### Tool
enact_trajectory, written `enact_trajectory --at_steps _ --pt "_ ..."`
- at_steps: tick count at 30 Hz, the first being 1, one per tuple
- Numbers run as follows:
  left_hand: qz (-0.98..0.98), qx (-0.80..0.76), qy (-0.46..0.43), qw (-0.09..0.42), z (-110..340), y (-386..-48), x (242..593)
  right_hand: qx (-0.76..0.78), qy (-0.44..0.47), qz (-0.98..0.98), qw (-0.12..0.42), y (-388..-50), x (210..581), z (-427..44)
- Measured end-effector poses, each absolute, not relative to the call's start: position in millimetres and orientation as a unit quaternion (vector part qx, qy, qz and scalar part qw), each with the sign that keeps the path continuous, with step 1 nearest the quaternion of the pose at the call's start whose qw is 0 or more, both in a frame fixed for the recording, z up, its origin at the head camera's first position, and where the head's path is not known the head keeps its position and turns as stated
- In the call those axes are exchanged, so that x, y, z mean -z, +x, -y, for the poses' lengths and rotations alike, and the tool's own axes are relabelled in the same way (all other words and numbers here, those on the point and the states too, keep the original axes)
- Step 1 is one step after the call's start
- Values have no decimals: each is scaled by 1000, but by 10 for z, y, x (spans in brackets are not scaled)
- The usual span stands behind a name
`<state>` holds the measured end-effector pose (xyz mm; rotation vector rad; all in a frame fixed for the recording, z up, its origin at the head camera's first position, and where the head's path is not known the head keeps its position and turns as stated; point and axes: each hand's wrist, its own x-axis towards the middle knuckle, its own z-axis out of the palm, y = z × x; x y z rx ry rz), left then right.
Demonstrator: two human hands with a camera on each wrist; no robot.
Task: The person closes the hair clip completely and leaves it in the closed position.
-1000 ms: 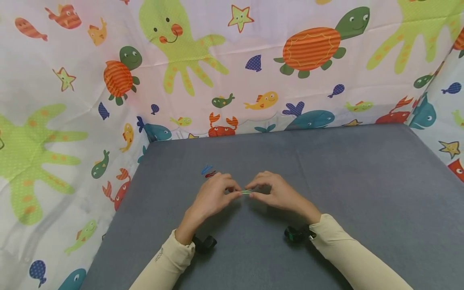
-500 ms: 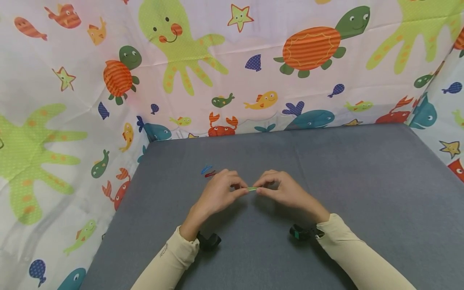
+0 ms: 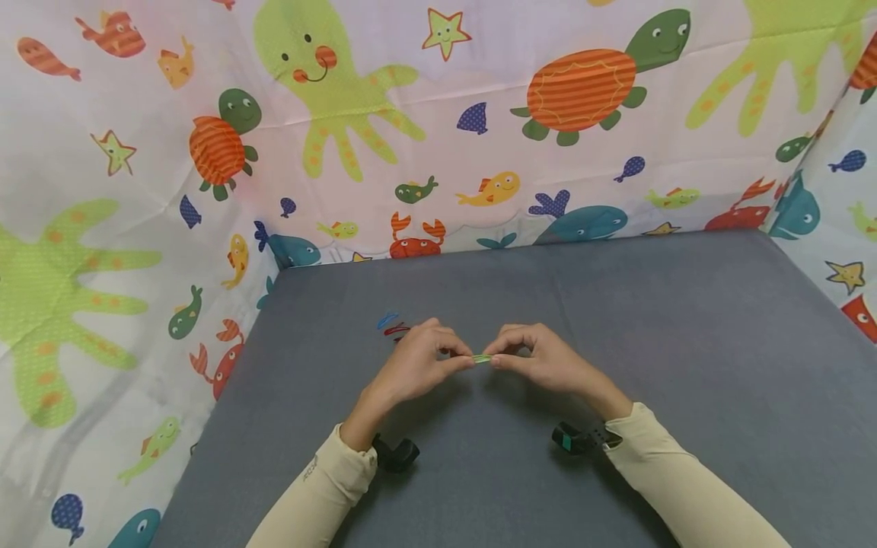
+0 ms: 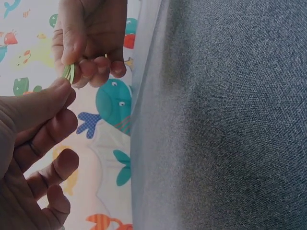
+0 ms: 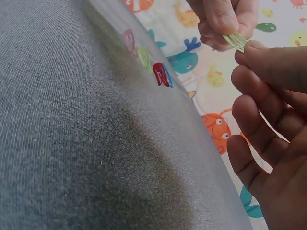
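Between my two hands is a light green hair clip [image 3: 482, 358], held just above the table. My left hand [image 3: 426, 361] pinches one end of it between thumb and index finger. The other end is pinched the same way by my right hand [image 3: 548, 361]. Up close in the right wrist view, the clip [image 5: 235, 41] has slim lengthwise bars; fingertips cover both its ends. Beyond my left hand lie a blue clip [image 3: 387, 320] and a red clip [image 3: 396, 329], partly screened by that hand in the head view.
In the right wrist view, another green clip [image 5: 144, 58] and a pink clip [image 5: 129, 41] lie in a row with the red and blue ones. A grey cloth covers the table [image 3: 651, 327]. A sea-animal printed curtain [image 3: 384, 198] encloses its back and sides.
Both hands have shifted a little to the right with the green clip, keeping their pinch on its ends. The clips on the table have stayed in place.
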<state>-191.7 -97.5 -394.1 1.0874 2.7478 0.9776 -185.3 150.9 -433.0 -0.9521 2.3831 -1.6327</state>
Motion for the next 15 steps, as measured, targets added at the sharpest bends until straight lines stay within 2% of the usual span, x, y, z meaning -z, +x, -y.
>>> enact_trajectory --at_steps 15 --pt "-853 -378 352 80 1029 -1907 3960 588 -333 -730 102 -1837 4331 -1507"
